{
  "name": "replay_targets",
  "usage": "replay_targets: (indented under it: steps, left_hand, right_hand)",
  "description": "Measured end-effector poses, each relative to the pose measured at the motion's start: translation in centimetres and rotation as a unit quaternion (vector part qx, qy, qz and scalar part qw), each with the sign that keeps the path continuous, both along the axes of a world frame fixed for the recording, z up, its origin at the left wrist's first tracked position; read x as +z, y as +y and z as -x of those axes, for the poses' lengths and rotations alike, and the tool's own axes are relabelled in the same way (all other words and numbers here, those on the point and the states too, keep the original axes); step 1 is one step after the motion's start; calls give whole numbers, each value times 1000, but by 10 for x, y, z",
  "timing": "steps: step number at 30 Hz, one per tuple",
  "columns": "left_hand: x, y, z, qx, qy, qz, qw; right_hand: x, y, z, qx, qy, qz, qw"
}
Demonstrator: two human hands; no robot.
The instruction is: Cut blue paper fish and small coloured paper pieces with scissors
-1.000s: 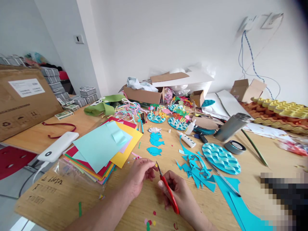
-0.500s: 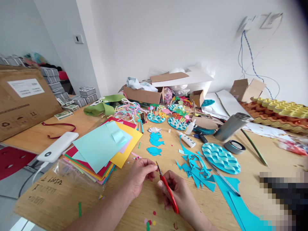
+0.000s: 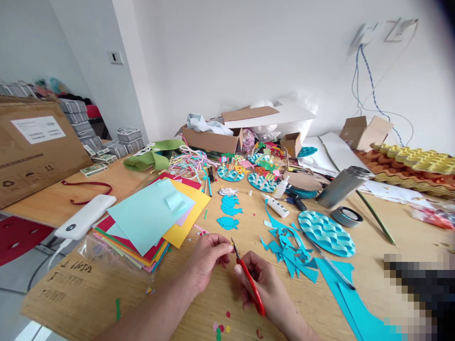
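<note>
My right hand (image 3: 261, 279) is closed round the red handles of a pair of scissors (image 3: 251, 284), whose blades point up and away. Just left of the blades, my left hand (image 3: 210, 258) pinches with thumb and forefinger; whatever is between them is too small or hidden to name. Both hands are over the wooden table. Beyond them lie blue paper fish (image 3: 228, 223) in a column, with a white drawn fish (image 3: 228, 192) at the far end. Blue paper scraps (image 3: 289, 251) spread to the right of my hands, and small coloured paper dots (image 3: 221, 328) lie in front.
Coloured paper sheets (image 3: 144, 220) are stacked at left, near a white power bank (image 3: 85, 217). At right are a wavy blue disc (image 3: 327, 233), a glue bottle (image 3: 277, 206), a tape roll (image 3: 347, 217) and a steel flask (image 3: 343, 187). Cardboard boxes (image 3: 213, 142) stand along the wall.
The scissors' handles have shifted very slightly to the right in my right hand. My left hand stays in place, still pinching.
</note>
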State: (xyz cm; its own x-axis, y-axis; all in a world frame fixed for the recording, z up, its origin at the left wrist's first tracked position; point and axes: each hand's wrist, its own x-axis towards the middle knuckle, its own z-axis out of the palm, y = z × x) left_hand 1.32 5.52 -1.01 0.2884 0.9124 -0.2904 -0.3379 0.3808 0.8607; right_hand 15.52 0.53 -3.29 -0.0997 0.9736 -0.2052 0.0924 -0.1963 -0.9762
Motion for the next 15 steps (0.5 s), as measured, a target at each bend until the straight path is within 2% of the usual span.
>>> replay_targets:
  steps: [15]
  left_hand:
    - [0, 0, 1, -3, 0, 4, 1000]
  right_hand:
    - [10, -2, 2, 7, 2, 10, 1000]
